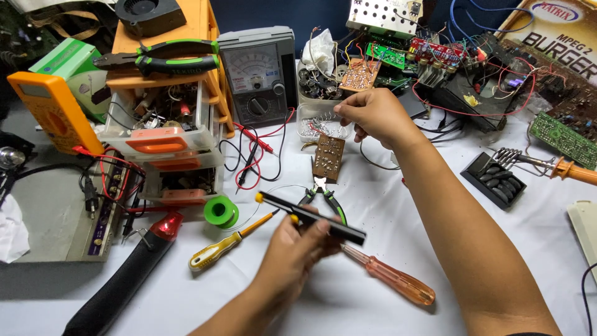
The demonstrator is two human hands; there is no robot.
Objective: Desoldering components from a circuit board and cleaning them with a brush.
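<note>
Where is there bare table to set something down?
Bare white cloth lies near the front edge, between the yellow screwdriver and the left hand, and right of the orange screwdriver. The back by the circuit boards is crowded.

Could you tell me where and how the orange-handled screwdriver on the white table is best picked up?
Probably by its translucent orange handle, from above. The orange-handled screwdriver lies flat, handle towards the lower right with bare white table around it, while its shaft end runs under the left hand and its black tool.

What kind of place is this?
Likely an electronics repair bench: a grey meter, loose circuit boards, a soldering iron on its stand, and a parts drawer on a white table.
</note>
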